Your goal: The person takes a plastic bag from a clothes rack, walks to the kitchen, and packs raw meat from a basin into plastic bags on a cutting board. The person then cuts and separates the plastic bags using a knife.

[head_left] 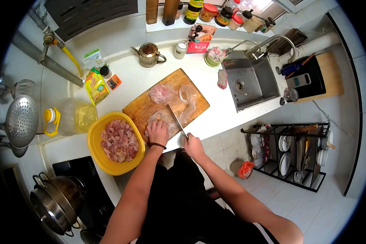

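My right hand (194, 147) is closed around the handle of a kitchen knife (175, 120), its blade angled up and left over the wooden cutting board (140, 106). My left hand (157, 132), a dark beaded bracelet at its wrist, lies with curled fingers on a pale piece of raw meat (153, 117) at the board's near side; the fingers hide part of it. Farther up the board sits a pink lump of raw meat (160, 94). A clear plastic bag (189, 101) lies crumpled to the right of it, beyond the blade.
Left of the board stands a yellow basin (94, 152) of chopped raw meat (118, 140). Behind it is a large oil jug (75, 118). A metal teapot (149, 55) stands at the back, a steel sink (254, 83) at right. Pots (55, 203) sit on the stove at lower left.
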{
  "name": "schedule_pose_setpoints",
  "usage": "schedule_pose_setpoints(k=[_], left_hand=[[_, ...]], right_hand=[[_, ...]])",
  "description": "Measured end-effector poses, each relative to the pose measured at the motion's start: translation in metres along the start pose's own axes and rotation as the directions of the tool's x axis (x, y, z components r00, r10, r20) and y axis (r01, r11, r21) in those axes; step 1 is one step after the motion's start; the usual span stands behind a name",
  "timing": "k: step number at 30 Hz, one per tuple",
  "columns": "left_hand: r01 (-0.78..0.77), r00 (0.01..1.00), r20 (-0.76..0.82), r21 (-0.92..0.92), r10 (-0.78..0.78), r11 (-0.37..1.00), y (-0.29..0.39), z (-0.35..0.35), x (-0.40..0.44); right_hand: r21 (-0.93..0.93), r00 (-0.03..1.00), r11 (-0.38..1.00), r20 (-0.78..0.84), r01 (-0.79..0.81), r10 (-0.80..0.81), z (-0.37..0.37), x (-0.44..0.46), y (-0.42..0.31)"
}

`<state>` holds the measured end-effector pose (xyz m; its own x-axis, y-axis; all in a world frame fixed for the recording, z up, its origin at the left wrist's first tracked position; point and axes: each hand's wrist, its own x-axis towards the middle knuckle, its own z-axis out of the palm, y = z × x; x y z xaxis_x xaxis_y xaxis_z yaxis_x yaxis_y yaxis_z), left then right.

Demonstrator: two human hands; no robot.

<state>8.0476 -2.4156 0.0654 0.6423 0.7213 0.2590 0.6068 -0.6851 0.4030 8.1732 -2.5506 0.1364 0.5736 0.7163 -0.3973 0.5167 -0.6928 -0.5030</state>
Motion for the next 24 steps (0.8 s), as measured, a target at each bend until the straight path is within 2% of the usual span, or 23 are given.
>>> schedule_pose_setpoints(k=[3, 8, 15, 21, 24], left_hand=[[-0.009, 0.999, 0.037, 0.03, 0.008, 1.0, -0.002, -0.002, -0.004], [0.02, 1.0, -0.024, 0.006, -0.02, 1.0, -0.002, -0.001, 0.005], [-0.005, 1.0, 0.005, -0.004, 0.005, 1.0, -0.009, 0.001, 0.004], [0.027, 0.998, -0.059, -0.047, -0.029, 0.999, -0.008, 0.005, 0.0], [0.069, 0.998, -0.011, -0.06, -0.07, 0.996, -0.01, 0.0, 0.006]], right_hand=[[-0.012, 1.0, 1.0, -0.006, 0.024, -0.024, 0.002, 0.013, -0.004], [-0.066, 0.999, 0.997, 0.037, 0.026, -0.024, -0.008, -0.008, 0.004], [-0.058, 0.999, 0.998, 0.028, 0.017, -0.015, -0.004, 0.008, -0.011], [-0.053, 0.999, 0.998, 0.045, 0.023, -0.02, -0.008, 0.004, 0.001], [-0.085, 0.999, 0.996, 0.051, 0.019, -0.015, -0.011, 0.002, -0.002]])
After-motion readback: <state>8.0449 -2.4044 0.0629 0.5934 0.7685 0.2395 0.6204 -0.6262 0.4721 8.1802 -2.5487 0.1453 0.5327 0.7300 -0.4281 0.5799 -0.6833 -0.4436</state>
